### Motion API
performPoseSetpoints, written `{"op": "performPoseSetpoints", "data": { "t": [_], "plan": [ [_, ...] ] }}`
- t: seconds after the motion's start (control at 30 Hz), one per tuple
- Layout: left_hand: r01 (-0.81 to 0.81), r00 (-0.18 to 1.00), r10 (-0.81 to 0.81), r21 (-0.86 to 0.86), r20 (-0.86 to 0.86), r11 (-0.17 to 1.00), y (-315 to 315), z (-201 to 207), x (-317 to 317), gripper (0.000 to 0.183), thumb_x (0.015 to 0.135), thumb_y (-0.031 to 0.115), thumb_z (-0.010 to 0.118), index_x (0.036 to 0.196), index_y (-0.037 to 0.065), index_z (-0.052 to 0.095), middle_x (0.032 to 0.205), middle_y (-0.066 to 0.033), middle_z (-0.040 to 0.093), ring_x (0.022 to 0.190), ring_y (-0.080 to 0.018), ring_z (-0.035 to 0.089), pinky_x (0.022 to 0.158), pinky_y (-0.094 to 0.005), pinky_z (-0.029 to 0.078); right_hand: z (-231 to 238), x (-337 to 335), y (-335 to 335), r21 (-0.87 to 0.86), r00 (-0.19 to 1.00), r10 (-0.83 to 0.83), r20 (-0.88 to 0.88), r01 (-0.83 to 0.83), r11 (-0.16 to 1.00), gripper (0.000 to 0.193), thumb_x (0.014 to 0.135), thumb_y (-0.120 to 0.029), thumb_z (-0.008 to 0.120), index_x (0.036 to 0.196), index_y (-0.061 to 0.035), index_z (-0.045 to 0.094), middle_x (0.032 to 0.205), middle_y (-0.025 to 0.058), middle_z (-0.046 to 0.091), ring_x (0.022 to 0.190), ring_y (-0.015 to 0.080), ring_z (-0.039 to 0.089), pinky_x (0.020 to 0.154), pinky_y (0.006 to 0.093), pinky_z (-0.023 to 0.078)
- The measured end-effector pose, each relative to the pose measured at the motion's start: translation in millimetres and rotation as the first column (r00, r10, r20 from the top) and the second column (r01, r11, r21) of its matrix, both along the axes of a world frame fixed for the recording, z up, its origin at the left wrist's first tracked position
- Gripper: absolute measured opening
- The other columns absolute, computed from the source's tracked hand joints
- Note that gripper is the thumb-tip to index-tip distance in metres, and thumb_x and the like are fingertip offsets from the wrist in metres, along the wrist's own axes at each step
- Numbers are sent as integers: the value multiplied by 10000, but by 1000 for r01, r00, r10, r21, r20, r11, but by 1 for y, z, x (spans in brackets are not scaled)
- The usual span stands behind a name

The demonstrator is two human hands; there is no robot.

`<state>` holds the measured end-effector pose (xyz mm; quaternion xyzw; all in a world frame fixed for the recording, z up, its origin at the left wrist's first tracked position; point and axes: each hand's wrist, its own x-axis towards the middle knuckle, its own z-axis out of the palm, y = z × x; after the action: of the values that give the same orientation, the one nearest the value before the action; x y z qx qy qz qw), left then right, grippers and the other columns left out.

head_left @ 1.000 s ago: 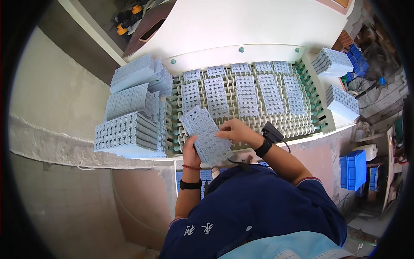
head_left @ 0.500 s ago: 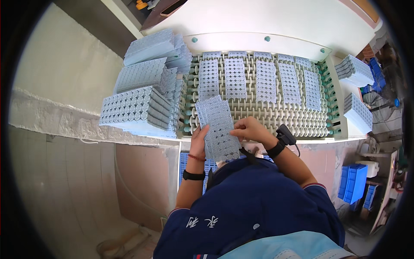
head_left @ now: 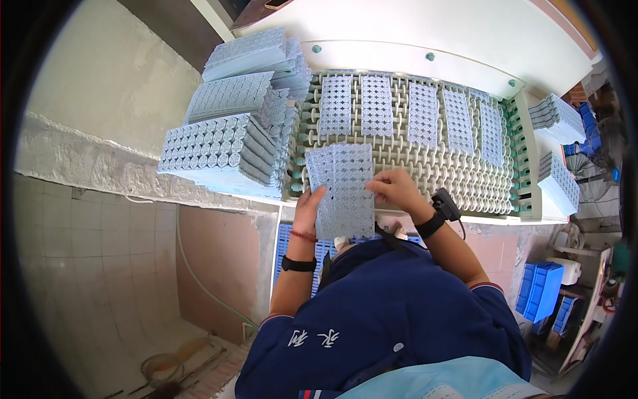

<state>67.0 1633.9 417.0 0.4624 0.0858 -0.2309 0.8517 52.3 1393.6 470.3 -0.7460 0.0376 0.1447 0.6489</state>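
Before my body I hold a few light blue-grey sheets with rows of round cells [head_left: 345, 189], overlapping and slightly fanned. My left hand [head_left: 308, 211] grips their left edge, thumb on top and fingers mostly underneath. My right hand [head_left: 399, 191] pinches the right edge of the fanned sheets between thumb and fingertips. Past my hands, several matching sheets [head_left: 377, 105] lie side by side in a row on the white roller conveyor [head_left: 458, 189]. Left of the conveyor stand tall stacks of the same sheets [head_left: 206, 149].
A white machine cover [head_left: 412, 33] spans the far side of the conveyor. Smaller sheet stacks [head_left: 559, 183] rest on the right ledge. Blue crates [head_left: 539, 289] stand lower right. A blue slatted crate [head_left: 282, 259] shows below my left forearm. A rough concrete ledge [head_left: 119, 176] runs along the left.
The held sheets have spread wider, the top one squared toward my right hand. My right hand has moved slightly right and up with its edge. The whole view has shifted a little.
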Motion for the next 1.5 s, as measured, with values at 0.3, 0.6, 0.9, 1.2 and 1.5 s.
{"op": "performPoseSetpoints", "data": {
  "t": [0.3,0.6,0.9,1.2,1.5],
  "plan": [
    [-40,995,29,-119,-95,992,41,20,0,458,840,157,587,1213,-62,437,1085,-162,587,952,-259,600,824,-351,485,-22,14,-43,93,942,-325,-90,332,938,195,851,-158,609,809,32,624,614,44,594,470,71,544,392,187,410],
    [-43,999,43,-14,-6,999,38,15,-2,443,872,240,559,1180,-68,478,1079,-155,600,950,-245,607,843,-346,480,-40,58,39,109,994,-16,-111,28,994,224,840,-174,624,773,40,630,636,97,630,491,126,599,419,228,472],
    [3,1000,-4,-37,-29,999,19,12,5,414,882,224,572,1194,-34,485,1094,-118,594,946,-205,591,836,-322,463,-12,12,38,186,994,62,-89,-45,981,280,803,-238,673,824,41,657,642,72,622,527,98,587,432,232,481],
    [-69,994,56,-144,-95,987,32,4,15,401,835,120,531,1198,-38,465,1110,-138,575,988,-246,576,871,-363,447,-30,28,-41,-228,956,-284,-73,261,938,243,840,-197,611,798,37,665,560,53,593,430,111,562,391,234,458],
    [10,1000,-10,3,27,1000,-4,9,17,365,886,140,537,1208,-17,471,1123,-120,578,971,-218,589,841,-337,473,-8,-10,-93,-713,935,-322,151,329,619,326,786,-341,655,857,-25,690,644,86,656,598,193,648,559,306,504]
  ]
}}
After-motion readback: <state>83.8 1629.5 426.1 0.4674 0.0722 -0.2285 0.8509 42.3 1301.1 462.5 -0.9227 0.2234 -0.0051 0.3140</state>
